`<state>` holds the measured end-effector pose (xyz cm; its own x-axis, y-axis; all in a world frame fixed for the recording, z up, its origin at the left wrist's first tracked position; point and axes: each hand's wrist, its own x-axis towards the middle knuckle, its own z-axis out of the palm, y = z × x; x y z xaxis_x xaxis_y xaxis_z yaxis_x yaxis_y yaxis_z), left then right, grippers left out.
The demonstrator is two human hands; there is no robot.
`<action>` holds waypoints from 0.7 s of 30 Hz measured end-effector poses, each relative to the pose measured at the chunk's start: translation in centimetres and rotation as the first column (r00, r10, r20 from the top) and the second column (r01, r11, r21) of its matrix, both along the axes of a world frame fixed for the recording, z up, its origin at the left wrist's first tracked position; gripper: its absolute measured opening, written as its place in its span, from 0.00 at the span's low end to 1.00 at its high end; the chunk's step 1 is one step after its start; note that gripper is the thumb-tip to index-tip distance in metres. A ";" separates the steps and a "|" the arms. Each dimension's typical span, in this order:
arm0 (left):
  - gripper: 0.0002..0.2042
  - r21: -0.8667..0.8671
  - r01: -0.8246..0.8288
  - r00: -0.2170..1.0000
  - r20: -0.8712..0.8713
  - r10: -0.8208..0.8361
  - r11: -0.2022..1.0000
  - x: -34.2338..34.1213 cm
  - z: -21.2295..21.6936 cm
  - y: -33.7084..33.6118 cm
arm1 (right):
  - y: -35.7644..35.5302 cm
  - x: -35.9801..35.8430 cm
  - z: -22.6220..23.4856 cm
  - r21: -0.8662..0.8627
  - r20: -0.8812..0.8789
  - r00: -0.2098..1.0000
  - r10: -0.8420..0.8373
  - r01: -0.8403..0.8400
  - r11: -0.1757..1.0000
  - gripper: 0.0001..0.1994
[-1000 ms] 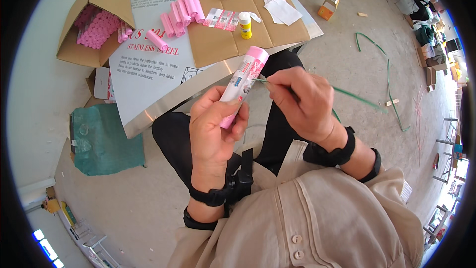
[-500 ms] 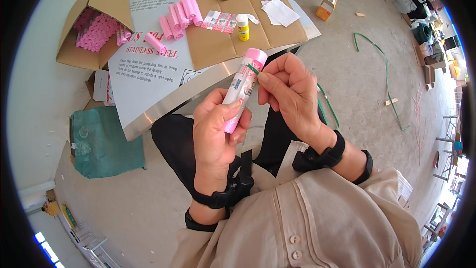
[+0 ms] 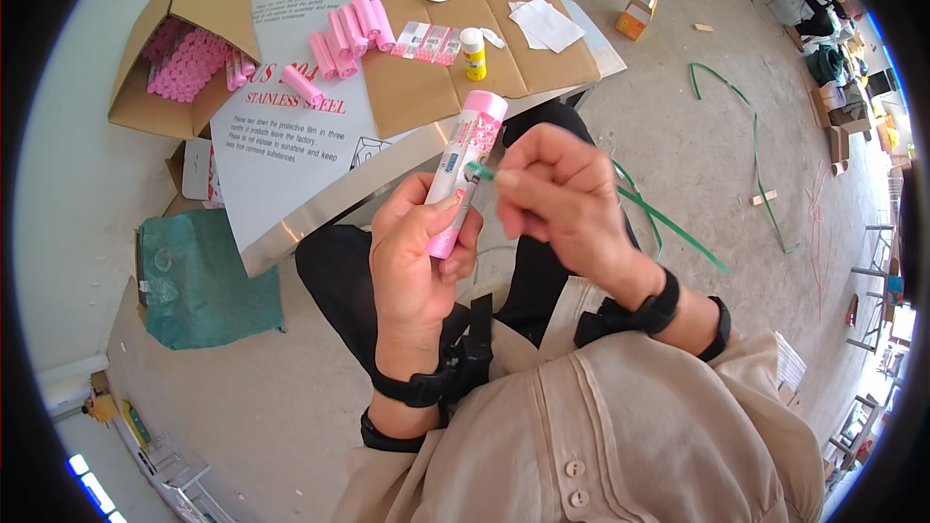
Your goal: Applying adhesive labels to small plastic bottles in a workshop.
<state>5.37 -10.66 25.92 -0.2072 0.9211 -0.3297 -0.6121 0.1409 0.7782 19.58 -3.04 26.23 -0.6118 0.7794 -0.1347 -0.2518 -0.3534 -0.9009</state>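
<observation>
— Pink tube (image 3: 463, 169): where is it held?
— It is held in the left hand (image 3: 418, 266), in front of the body and above the lap. The fingers are wrapped around its lower part, and it is tilted with its pink cap pointing up and away.

— And what is done by the right hand (image 3: 562, 199)?
— A small green bit (image 3: 480, 170) is pinched between the thumb and fingertips, right beside the tube. Whether it touches the tube cannot be told.

— What is seen on the counter (image 3: 320, 150)?
— More pink tubes (image 3: 351, 27) are laid side by side on it, well apart from the hands. A small yellow bottle (image 3: 473, 52) with a white cap is stood on a brown cardboard sheet (image 3: 455, 77), and white papers (image 3: 545, 24) are spread near it.

— And on the floor?
— An open cardboard box (image 3: 174, 48) filled with pink tubes is set by the counter's left side. A green bag (image 3: 199, 276) is laid below it, and green straps (image 3: 746, 131) are left on the right.
</observation>
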 end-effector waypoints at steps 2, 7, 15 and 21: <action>0.11 0.014 0.005 0.997 0.080 -0.006 1.000 -0.1 -0.3 0.0 | 1.2 1.5 0.5 0.049 0.008 0.992 -0.124 0.124 0.991 0.03; 0.12 0.012 0.011 0.996 0.091 -0.012 1.000 0.0 -0.4 0.1 | 8.2 9.8 -1.5 0.315 0.009 0.898 -0.439 0.414 0.854 0.04; 0.14 -0.013 0.048 0.998 0.045 -0.047 0.999 0.6 -0.7 1.0 | 17.2 30.4 -7.6 0.576 0.386 0.471 -0.793 0.549 0.606 0.10; 0.15 -0.022 0.048 0.998 0.029 -0.047 0.999 1.1 -1.2 2.3 | 15.9 44.0 -9.4 0.514 0.330 0.220 -0.918 0.773 0.370 0.10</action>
<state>6.48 -8.40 24.72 -0.1533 0.9220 -0.3555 -0.6264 0.1875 0.7566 63.55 12.87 16.80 0.5482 0.8312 0.0924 0.2067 -0.0277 -0.9780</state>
